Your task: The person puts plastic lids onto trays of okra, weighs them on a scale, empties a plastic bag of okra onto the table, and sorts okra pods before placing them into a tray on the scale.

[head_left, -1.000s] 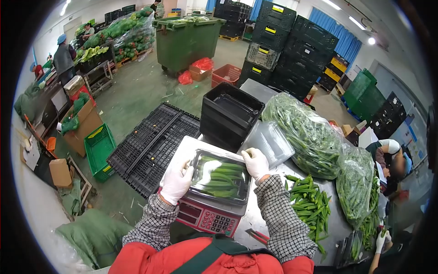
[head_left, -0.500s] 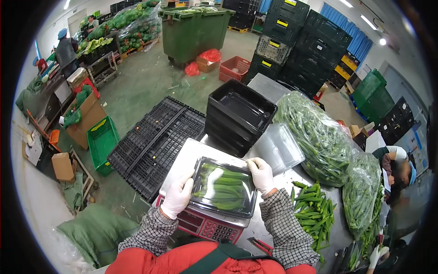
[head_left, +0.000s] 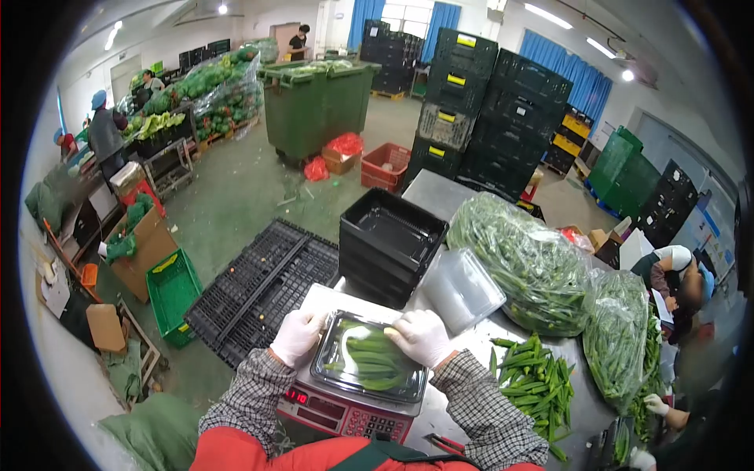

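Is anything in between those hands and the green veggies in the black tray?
Yes, a clear lid. It covers the okra in the black tray. The left hand is at the tray's left side and the right hand is over its right side. Nothing else visible blocks them.

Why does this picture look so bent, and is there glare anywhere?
Head view: straight things bow inside black edges, likely from a very wide lens; head view: pale reflections on the clear-lidded okra tray; head view: a ceiling light shines stark white; head view: a patch near the right edge is smeared.
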The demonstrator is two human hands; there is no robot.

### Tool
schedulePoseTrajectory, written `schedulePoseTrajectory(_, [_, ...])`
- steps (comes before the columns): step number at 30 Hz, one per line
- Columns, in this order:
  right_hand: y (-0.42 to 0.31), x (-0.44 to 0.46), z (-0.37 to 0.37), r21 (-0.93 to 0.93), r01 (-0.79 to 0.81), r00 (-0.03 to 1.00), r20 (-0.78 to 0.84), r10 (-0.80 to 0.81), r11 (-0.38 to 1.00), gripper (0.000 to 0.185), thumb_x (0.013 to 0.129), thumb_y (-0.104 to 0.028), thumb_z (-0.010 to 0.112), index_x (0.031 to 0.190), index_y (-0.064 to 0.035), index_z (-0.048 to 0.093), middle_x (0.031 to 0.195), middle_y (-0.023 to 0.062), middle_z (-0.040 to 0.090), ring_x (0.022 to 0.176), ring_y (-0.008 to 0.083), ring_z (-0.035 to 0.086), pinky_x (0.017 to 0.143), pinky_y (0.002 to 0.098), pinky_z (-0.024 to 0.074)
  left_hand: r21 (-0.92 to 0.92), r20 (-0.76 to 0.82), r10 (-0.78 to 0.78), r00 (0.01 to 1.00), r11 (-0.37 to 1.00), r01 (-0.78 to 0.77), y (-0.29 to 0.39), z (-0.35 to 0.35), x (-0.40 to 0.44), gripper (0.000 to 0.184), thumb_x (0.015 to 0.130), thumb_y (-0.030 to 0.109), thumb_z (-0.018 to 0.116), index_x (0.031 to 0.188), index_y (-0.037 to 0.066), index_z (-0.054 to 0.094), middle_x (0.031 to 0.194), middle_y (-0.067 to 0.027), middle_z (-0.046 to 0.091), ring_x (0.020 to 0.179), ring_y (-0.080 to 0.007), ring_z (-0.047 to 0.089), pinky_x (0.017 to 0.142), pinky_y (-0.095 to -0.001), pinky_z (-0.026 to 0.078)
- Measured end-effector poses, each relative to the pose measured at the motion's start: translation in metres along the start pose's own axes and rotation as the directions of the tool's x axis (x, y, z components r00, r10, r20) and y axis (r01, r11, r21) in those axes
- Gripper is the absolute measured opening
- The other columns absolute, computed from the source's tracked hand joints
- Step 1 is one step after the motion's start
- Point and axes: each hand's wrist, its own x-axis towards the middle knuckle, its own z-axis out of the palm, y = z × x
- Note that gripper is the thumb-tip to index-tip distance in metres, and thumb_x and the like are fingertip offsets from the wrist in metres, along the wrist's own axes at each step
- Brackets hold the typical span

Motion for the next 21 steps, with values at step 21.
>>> schedulePoseTrajectory(21, [0.01,-0.026,0.03,0.577,-0.71,0.638,0.285,0.716,0.403,0.039,0.091,-0.039,0.05,0.094,-0.0031,0.067,0.086,0.0137,0.067,0.079,0.0221,0.061,0.075,0.0325,0.0461,0.452,0.043,0.407,0.912,0.806,-0.381,-0.001,0.01,0.027,0.031,0.076,0.011,0.063,0.102,-0.007,0.058,0.099,-0.017,0.06,0.093,-0.0271,0.057,0.083,-0.0375,0.046])
